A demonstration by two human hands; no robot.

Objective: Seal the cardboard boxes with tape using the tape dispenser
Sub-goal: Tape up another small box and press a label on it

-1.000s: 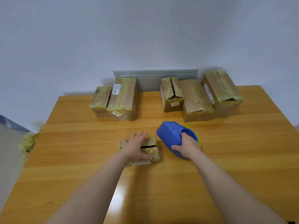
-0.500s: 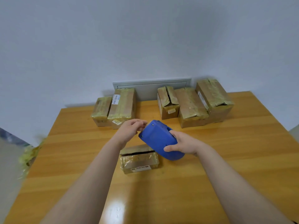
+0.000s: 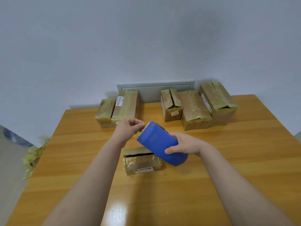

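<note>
A small cardboard box [image 3: 141,162] wrapped in old tape lies on the wooden table [image 3: 228,160] in front of me, with a dark open slit across its top. Above it my right hand [image 3: 185,144] grips a blue tape dispenser [image 3: 160,142], held in the air and tilted up to the left. My left hand [image 3: 128,128] has its fingers curled at the dispenser's toothed front edge, pinching there; the tape end itself is too small to make out.
Two taped boxes [image 3: 118,108] stand at the back left, three more boxes [image 3: 195,106] at the back right, against a grey wall panel [image 3: 154,86]. Crumpled yellowish tape [image 3: 32,154] hangs off the table's left edge.
My right hand lifted the dispenser off the table and tilted it over the small box. My left hand left the box top and rose to the dispenser's toothed edge.
</note>
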